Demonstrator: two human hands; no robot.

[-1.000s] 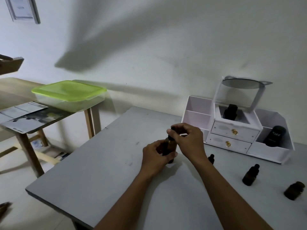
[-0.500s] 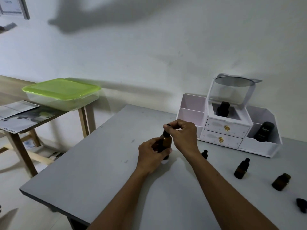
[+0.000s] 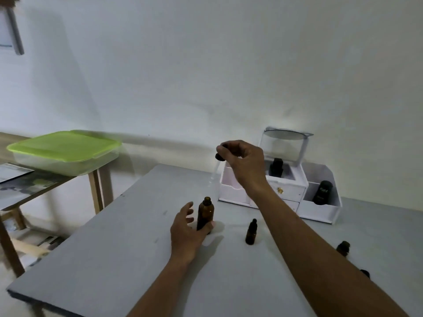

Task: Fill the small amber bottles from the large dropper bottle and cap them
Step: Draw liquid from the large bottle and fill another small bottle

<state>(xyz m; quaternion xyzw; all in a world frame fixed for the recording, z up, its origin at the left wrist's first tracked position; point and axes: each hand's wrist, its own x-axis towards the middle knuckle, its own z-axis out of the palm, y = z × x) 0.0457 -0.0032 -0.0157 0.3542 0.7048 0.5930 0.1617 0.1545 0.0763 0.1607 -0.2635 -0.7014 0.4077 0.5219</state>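
The large amber dropper bottle (image 3: 205, 213) stands upright and uncapped on the grey table (image 3: 114, 255). My left hand (image 3: 186, 232) rests beside it, thumb against its base, fingers spread. My right hand (image 3: 243, 160) is raised above and behind the bottle, pinching the black dropper cap (image 3: 220, 154); its clear glass pipette (image 3: 214, 170) hangs down. A small capped amber bottle (image 3: 251, 232) stands right of the large one. Another small amber bottle (image 3: 343, 247) shows past my right forearm, partly hidden.
A white desktop organiser (image 3: 281, 193) with drawers and dark containers stands at the table's back right. A dark cap (image 3: 365, 273) peeks out behind my forearm. A wooden side table (image 3: 96, 186) at left carries a green-lidded plastic box (image 3: 64, 148) and papers.
My right hand has pulled the dropper cap out of the large bottle and lifted it up and to the right. My left hand has loosened its grip on the bottle.
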